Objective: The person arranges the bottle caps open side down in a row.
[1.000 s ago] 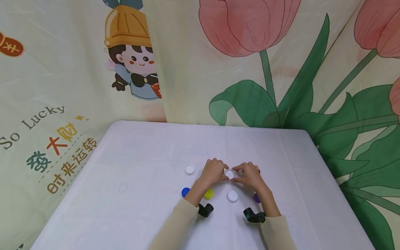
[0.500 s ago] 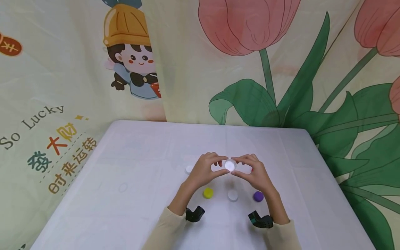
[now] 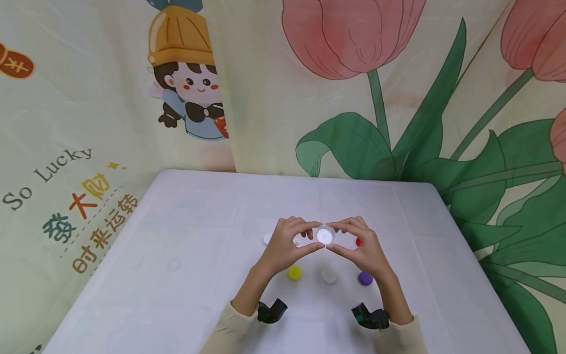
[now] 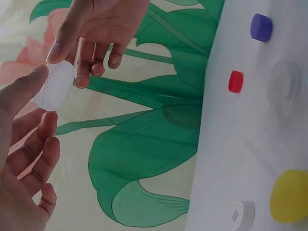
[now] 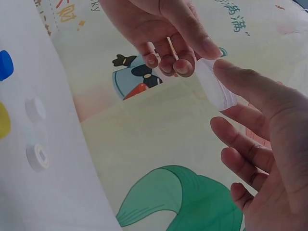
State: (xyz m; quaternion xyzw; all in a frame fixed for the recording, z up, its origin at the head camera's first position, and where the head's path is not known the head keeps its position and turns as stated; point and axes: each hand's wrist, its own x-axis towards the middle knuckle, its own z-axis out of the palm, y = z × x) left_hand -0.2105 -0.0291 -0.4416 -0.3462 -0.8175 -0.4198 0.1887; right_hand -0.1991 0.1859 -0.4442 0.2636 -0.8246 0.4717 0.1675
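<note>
A white round bottle cap [image 3: 325,234] with a clear-looking rim is held up above the table, between both hands. My left hand [image 3: 285,246] pinches its left side between thumb and forefinger; my right hand [image 3: 366,248] pinches the right side the same way. Fine ridges run round the edge of the cap [image 4: 54,86] in the left wrist view. The other fingers of both hands curl loosely, off the cap. On the table beneath lie a yellow cap [image 3: 295,273], a whitish translucent cap [image 3: 329,276] and a purple cap [image 3: 365,278].
Behind the right hand's fingers shows part of a red cap [image 3: 358,242]. A white cap [image 5: 35,109], a white cap with a square mark [image 5: 38,157] and a blue cap [image 5: 6,65] lie on the white-covered table [image 3: 212,211]. A printed cloth [image 3: 265,98] hangs behind.
Both hands have lifted the white cap off the table and toward the camera. Over the last half second it has tilted slightly, while the hands stayed nearly in place.
</note>
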